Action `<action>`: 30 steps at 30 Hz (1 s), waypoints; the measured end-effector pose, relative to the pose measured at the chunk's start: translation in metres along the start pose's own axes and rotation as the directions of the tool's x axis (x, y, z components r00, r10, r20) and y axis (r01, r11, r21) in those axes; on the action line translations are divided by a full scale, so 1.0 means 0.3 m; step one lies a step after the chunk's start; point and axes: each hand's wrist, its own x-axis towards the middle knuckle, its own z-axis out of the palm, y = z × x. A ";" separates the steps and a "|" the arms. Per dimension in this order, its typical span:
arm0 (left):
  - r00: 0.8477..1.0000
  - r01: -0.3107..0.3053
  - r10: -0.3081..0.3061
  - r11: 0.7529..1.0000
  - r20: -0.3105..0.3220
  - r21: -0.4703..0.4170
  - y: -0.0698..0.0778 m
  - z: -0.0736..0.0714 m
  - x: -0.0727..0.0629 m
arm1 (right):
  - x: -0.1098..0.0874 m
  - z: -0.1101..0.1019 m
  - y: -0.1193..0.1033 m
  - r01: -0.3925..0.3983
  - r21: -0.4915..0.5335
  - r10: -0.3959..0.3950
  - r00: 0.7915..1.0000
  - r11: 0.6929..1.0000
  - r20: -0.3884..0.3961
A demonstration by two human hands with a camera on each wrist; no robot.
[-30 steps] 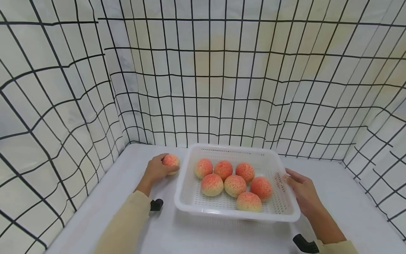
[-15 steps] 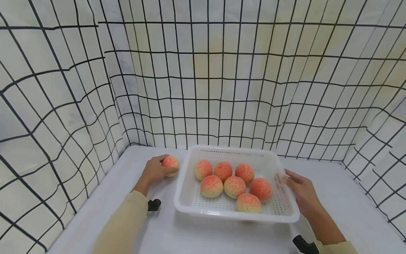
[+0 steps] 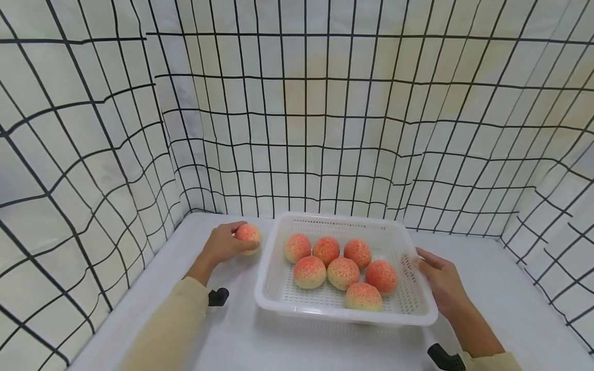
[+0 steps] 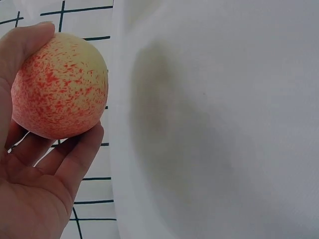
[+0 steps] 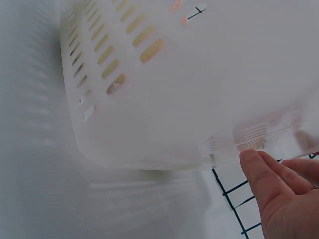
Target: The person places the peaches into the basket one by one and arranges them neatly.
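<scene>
My left hand grips a round peach, pale yellow with red speckles, just left of the basket. In the left wrist view the thumb lies over one side of that peach and the fingers curl under the other. A white perforated plastic basket stands in the middle of the table with several similar peaches in it. My right hand touches the basket's right side from outside. In the right wrist view its fairly straight fingers meet the translucent basket wall.
Black wire grid panels backed with white cloth enclose the left, back and right of the white table. Black wrist devices show at the left and right sleeves.
My left hand and the peach it grips have shifted slightly left and up in the head view. The right hand and the basket stay practically where they were.
</scene>
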 end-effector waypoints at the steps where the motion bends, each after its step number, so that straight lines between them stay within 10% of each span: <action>1: 1.000 -0.010 0.010 1.000 0.002 0.011 0.004 -0.009 -0.002 | 0.001 0.000 0.000 0.001 0.000 -0.001 1.000 1.000 0.001; 30: 0.990 -0.134 0.132 0.990 0.046 0.040 0.140 -0.143 -0.089 | 0.002 -0.002 -0.001 0.002 -0.010 -0.002 1.000 1.000 0.004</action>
